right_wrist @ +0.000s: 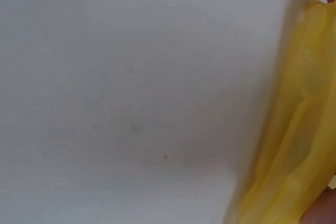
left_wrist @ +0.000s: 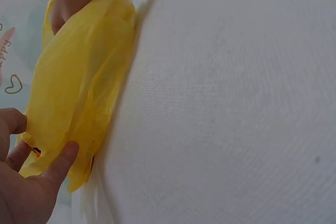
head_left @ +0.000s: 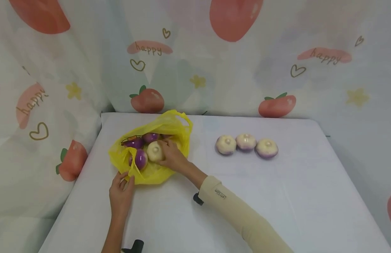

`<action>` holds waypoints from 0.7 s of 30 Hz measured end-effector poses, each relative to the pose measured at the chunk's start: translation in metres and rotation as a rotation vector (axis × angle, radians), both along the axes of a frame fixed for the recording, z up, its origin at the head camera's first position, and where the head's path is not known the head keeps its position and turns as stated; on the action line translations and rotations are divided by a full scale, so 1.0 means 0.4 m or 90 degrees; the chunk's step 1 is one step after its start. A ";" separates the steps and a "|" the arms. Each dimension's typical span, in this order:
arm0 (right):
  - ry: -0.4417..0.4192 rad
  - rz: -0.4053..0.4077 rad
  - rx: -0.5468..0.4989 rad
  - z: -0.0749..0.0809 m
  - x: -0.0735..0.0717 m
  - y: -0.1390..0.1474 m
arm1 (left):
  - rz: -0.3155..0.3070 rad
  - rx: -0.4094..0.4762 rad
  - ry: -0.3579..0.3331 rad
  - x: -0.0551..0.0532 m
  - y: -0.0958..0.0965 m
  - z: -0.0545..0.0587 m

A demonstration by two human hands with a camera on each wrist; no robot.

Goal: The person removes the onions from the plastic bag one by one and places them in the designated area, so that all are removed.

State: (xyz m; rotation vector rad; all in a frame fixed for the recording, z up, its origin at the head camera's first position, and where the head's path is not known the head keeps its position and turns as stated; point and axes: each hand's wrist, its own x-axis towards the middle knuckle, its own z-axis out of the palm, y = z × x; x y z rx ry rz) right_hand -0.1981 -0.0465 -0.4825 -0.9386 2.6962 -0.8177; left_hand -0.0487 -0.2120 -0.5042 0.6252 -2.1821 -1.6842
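Note:
A yellow plastic bag [head_left: 154, 177] lies at the left of the table with its mouth open. My right hand [head_left: 173, 154] reaches into it and grips a white turnip [head_left: 155, 151], fingers on its right side. Several glossy purple vegetables [head_left: 140, 159] lie around that turnip inside the bag. At the bag's front left edge, my left hand [head_left: 121, 193] holds the yellow film between thumb and fingers. The left wrist view shows the fingers [left_wrist: 63, 163] of this hand against the plastic. In the right wrist view, the bag [right_wrist: 294, 150] hides most of the right hand [right_wrist: 320, 211].
Three white turnips with purple undersides, a left one [head_left: 226, 144], a middle one [head_left: 246, 142] and a right one [head_left: 266, 148], sit in a row right of the bag. A white cloth [head_left: 246, 196] covers the table. A printed curtain [head_left: 195, 59] hangs behind it.

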 end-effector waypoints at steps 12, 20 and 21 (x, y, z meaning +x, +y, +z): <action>0.031 -0.030 0.029 -0.033 0.002 -0.025 | 0.007 0.009 -0.012 -0.002 0.002 -0.002; 0.039 -0.057 0.019 -0.016 0.008 -0.009 | 0.003 -0.001 -0.005 0.000 -0.001 -0.006; 0.047 -0.055 0.012 -0.011 0.009 -0.006 | 0.003 -0.002 -0.004 0.001 -0.001 -0.005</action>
